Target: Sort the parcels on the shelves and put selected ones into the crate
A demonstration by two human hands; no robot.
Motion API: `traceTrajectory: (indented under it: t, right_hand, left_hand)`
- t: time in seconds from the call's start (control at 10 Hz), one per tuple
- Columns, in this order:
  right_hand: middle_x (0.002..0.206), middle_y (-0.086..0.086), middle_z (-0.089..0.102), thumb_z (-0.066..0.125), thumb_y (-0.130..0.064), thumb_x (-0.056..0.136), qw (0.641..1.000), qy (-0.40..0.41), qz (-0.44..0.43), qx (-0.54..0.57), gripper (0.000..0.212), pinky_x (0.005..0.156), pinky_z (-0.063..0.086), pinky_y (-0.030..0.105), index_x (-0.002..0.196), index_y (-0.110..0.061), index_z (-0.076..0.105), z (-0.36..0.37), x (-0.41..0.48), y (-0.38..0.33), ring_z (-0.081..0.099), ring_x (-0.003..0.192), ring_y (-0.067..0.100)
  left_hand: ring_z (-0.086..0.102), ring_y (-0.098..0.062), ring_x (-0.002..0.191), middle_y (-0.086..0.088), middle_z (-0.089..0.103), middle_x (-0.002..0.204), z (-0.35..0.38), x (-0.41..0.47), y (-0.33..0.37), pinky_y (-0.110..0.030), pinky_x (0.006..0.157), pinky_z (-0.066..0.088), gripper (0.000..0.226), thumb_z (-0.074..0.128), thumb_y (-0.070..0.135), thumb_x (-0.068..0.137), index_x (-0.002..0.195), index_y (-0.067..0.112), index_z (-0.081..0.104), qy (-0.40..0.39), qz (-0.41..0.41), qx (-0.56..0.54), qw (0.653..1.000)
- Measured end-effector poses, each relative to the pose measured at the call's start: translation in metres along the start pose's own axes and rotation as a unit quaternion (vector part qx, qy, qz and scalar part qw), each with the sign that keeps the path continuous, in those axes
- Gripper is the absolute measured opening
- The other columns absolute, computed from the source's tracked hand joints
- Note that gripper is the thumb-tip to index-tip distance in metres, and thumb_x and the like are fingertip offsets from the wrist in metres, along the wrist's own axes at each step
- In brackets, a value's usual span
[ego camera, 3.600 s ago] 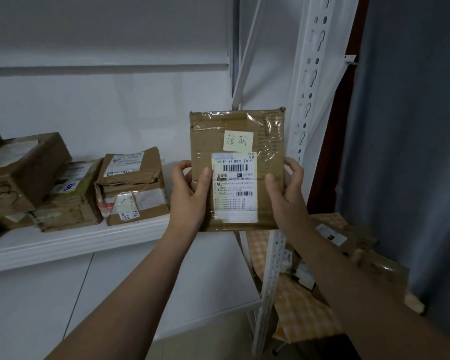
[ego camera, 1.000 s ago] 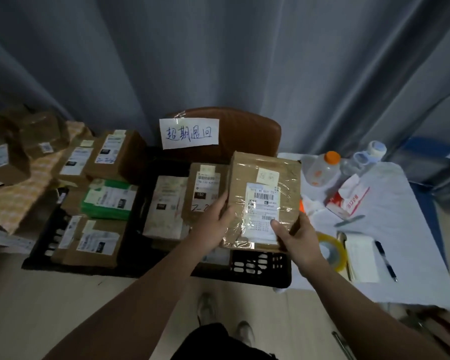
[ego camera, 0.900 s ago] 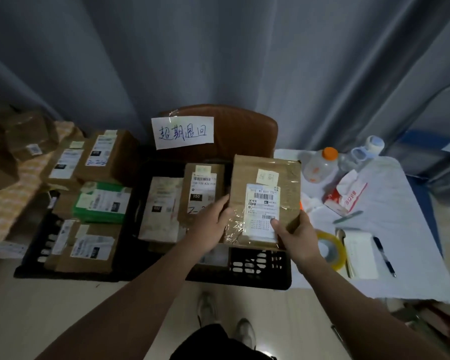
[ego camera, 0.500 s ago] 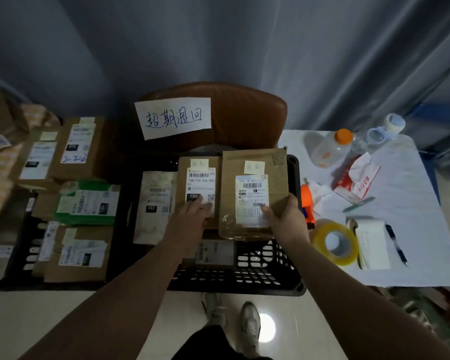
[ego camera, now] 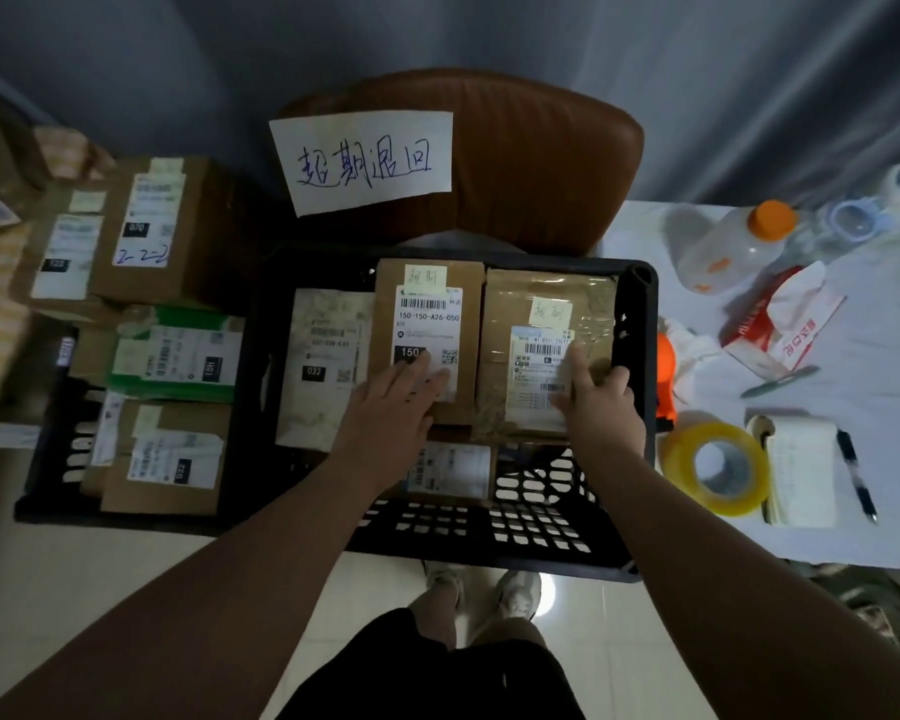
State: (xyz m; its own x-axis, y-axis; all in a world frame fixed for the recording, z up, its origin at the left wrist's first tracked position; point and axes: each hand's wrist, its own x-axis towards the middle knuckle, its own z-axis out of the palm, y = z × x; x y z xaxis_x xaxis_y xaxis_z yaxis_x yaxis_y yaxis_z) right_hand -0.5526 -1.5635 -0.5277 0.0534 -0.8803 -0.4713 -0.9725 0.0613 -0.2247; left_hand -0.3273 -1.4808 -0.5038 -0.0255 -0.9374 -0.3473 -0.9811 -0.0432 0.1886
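The taped parcel (ego camera: 544, 304) lay flat in the crate (ego camera: 541, 519) under the right hand (ego camera: 601, 407), which pinched its near corner, likely to seat it, while just beside it the left hand (ego camera: 393, 407) pressed spread fingers on the neighbouring parcel (ego camera: 430, 324), probably holding that one aside

Dim, bluish light; a glare spot shines on the floor (ego camera: 551, 589) by the shoes (ego camera: 513, 597). Left edge is blurred; wide-angle distortion bends the borders.
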Motion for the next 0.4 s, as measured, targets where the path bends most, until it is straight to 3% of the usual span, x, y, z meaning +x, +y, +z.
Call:
traceTrajectory:
  t: [0.1,0.2,0.3,0.4]
  right_hand:
    - [0.138,0.020,0.030,0.042,-0.051,0.097,0.993,0.003,-0.008,-0.114,0.072,0.087,0.048,0.043,0.149,-0.034,-0.003,-0.007,-0.001,-0.003,0.041,0.122,0.033]
    - [0.154,0.021,0.014,0.041,-0.052,0.097,0.983,-0.016,-0.017,-0.182,0.076,0.105,0.037,0.049,0.153,-0.025,-0.003,-0.015,-0.003,-0.011,0.024,0.139,0.037]
    - [0.159,0.021,0.001,0.039,-0.052,0.098,0.983,-0.015,-0.041,-0.177,0.075,0.117,0.018,0.053,0.153,-0.020,-0.001,-0.027,-0.013,-0.027,0.004,0.147,0.038]
    - [0.158,0.021,0.008,0.039,-0.050,0.098,0.980,0.032,-0.125,-0.154,0.072,0.117,0.018,0.050,0.153,-0.020,0.004,-0.044,-0.025,-0.037,0.010,0.146,0.038]
  left_hand:
    - [0.013,-0.021,0.145,0.004,0.006,0.161,-0.004,0.000,0.003,-0.042,0.114,0.019,0.059,0.042,0.027,0.100,0.152,0.030,0.015,-0.002,-0.006,-0.003,1.000]
    - [0.020,-0.023,0.141,0.000,0.017,0.158,-0.015,0.005,0.010,-0.043,0.113,0.028,0.058,0.047,0.023,0.097,0.149,0.028,0.023,-0.010,-0.020,-0.022,0.999]
    - [0.023,-0.025,0.141,-0.004,0.020,0.157,-0.031,0.005,0.019,-0.045,0.112,0.030,0.054,0.047,0.026,0.098,0.148,0.025,0.027,-0.032,-0.037,-0.042,0.998]
    - [0.016,-0.026,0.144,-0.007,0.012,0.159,-0.036,-0.008,0.024,-0.042,0.114,0.025,0.057,0.042,0.036,0.100,0.151,0.023,0.020,-0.028,-0.081,-0.035,0.996]
